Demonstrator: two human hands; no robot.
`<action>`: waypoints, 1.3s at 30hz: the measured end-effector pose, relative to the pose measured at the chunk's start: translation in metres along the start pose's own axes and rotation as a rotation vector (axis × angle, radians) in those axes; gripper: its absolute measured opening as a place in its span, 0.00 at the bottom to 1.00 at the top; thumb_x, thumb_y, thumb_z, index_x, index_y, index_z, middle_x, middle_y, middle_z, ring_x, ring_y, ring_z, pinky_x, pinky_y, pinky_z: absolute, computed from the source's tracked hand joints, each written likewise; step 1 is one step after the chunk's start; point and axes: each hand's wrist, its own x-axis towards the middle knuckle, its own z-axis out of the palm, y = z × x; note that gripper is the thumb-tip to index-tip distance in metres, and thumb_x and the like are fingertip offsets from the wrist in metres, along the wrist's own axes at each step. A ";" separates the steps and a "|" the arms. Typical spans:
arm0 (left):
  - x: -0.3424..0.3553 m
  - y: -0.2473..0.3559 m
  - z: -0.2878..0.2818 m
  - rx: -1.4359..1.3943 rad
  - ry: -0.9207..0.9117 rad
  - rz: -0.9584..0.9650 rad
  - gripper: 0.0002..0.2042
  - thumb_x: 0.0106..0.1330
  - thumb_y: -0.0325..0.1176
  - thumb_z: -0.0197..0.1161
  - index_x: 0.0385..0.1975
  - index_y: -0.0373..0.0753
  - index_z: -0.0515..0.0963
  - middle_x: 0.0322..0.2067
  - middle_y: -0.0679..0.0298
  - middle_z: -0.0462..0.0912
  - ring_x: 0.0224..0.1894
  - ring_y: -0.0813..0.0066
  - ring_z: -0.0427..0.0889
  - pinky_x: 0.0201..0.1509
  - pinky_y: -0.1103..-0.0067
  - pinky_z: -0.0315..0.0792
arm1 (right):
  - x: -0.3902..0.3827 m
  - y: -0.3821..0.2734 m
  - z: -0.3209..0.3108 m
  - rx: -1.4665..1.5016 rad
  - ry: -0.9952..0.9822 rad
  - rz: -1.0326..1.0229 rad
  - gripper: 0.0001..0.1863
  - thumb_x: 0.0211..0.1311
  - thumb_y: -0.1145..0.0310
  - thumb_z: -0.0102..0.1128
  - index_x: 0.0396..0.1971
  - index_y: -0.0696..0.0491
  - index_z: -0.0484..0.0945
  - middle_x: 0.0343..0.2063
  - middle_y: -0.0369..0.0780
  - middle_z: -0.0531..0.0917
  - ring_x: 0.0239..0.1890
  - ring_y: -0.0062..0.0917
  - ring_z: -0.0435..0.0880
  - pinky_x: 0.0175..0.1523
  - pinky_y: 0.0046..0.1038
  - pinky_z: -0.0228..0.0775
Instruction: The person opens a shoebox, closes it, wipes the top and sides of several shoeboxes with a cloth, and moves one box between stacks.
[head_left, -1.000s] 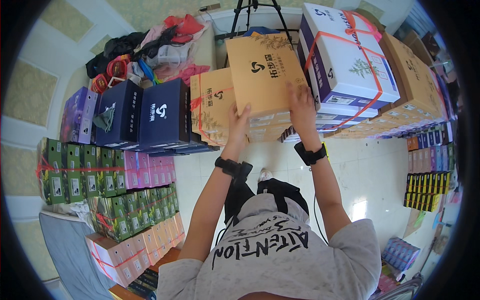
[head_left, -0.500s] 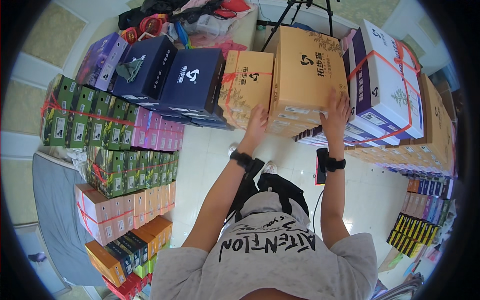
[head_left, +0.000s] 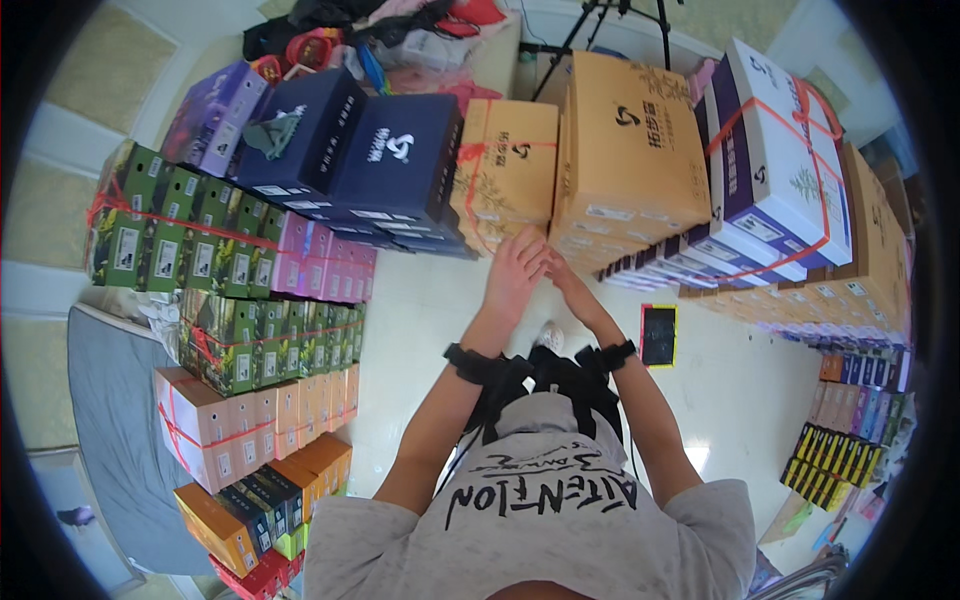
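My left hand [head_left: 515, 270] is at the near lower edge of a tan shoe box [head_left: 517, 165] tied with red ribbon. Its fingers are extended and show nothing held in them. Close against it, my right hand [head_left: 572, 288] points its fingers towards the left fingers; their tips are partly hidden, so its grip cannot be made out. To the right of both hands stands a stack of larger tan boxes [head_left: 635, 150] with a dark leaf print. Dark blue boxes [head_left: 395, 160] stand to the left of the ribboned box.
Ribbon-tied green boxes [head_left: 165, 215] and pink ones [head_left: 320, 265] are stacked on the left. White and purple boxes [head_left: 785, 170] rise at the right. A black tablet-like panel with a coloured rim [head_left: 659, 335] lies on the pale floor [head_left: 720, 380]. Tripod legs [head_left: 610, 15] stand behind.
My right hand has left the larger tan box and moved left and nearer, meeting my left hand. The left hand has shifted slightly right. The box stacks have not visibly moved.
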 end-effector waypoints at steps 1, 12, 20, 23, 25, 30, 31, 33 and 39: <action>0.000 0.005 0.002 0.192 -0.006 0.187 0.26 0.68 0.51 0.39 0.59 0.41 0.59 0.57 0.59 0.65 0.59 0.65 0.63 0.62 0.70 0.55 | -0.004 -0.022 0.007 0.045 -0.075 0.179 0.34 0.66 0.44 0.30 0.63 0.53 0.50 0.60 0.44 0.62 0.60 0.31 0.61 0.65 0.33 0.49; -0.014 0.064 -0.118 1.208 -0.287 0.689 0.19 0.63 0.35 0.52 0.53 0.35 0.66 0.54 0.54 0.68 0.57 0.60 0.65 0.58 0.73 0.60 | -0.014 -0.173 0.104 1.107 0.055 0.048 0.25 0.66 0.55 0.35 0.55 0.59 0.60 0.53 0.49 0.68 0.53 0.33 0.69 0.60 0.37 0.57; -0.033 0.194 -0.281 1.177 0.306 0.577 0.20 0.60 0.39 0.57 0.49 0.33 0.67 0.42 0.57 0.75 0.45 0.67 0.73 0.50 0.76 0.66 | -0.135 -0.318 0.246 -0.226 0.119 -1.042 0.21 0.54 0.55 0.54 0.42 0.55 0.70 0.34 0.43 0.79 0.35 0.35 0.77 0.47 0.32 0.63; -0.042 0.247 -0.252 1.100 0.405 0.574 0.19 0.60 0.37 0.58 0.48 0.35 0.68 0.40 0.58 0.75 0.42 0.70 0.72 0.47 0.79 0.66 | -0.160 -0.358 0.257 -0.670 -0.036 -1.291 0.17 0.54 0.49 0.52 0.24 0.49 0.77 0.25 0.38 0.78 0.28 0.36 0.76 0.34 0.33 0.66; -0.044 0.270 -0.248 1.011 0.395 0.556 0.19 0.60 0.37 0.58 0.48 0.36 0.67 0.38 0.59 0.75 0.41 0.71 0.72 0.46 0.79 0.66 | -0.160 -0.386 0.237 -0.839 -0.634 -0.655 0.45 0.43 0.50 0.65 0.62 0.43 0.52 0.61 0.49 0.54 0.45 0.42 0.75 0.55 0.51 0.57; -0.061 0.319 -0.253 0.864 0.509 0.519 0.24 0.59 0.35 0.58 0.54 0.39 0.61 0.38 0.62 0.75 0.37 0.77 0.71 0.42 0.80 0.66 | -0.097 -0.340 0.316 -0.190 -0.101 -1.409 0.26 0.50 0.75 0.59 0.52 0.44 0.67 0.38 0.51 0.76 0.33 0.40 0.77 0.32 0.33 0.69; -0.055 0.325 -0.247 0.780 0.514 0.600 0.25 0.59 0.34 0.58 0.55 0.39 0.59 0.38 0.63 0.76 0.37 0.77 0.71 0.41 0.81 0.66 | -0.092 -0.343 0.306 -0.329 -0.223 -1.435 0.22 0.49 0.75 0.59 0.47 0.47 0.69 0.35 0.48 0.77 0.31 0.37 0.77 0.30 0.31 0.68; -0.044 0.341 -0.234 0.725 0.536 0.699 0.27 0.58 0.33 0.57 0.57 0.38 0.56 0.38 0.63 0.76 0.38 0.77 0.72 0.42 0.81 0.65 | -0.085 -0.346 0.295 -0.468 -0.347 -1.453 0.18 0.48 0.76 0.60 0.42 0.50 0.71 0.32 0.45 0.77 0.29 0.35 0.78 0.28 0.30 0.68; -0.018 0.403 -0.252 0.771 0.607 0.801 0.27 0.58 0.32 0.58 0.56 0.36 0.56 0.39 0.60 0.76 0.41 0.73 0.72 0.47 0.79 0.63 | -0.013 -0.295 0.272 -0.789 -0.204 -0.954 0.19 0.46 0.73 0.62 0.42 0.55 0.74 0.47 0.47 0.73 0.35 0.32 0.79 0.38 0.27 0.72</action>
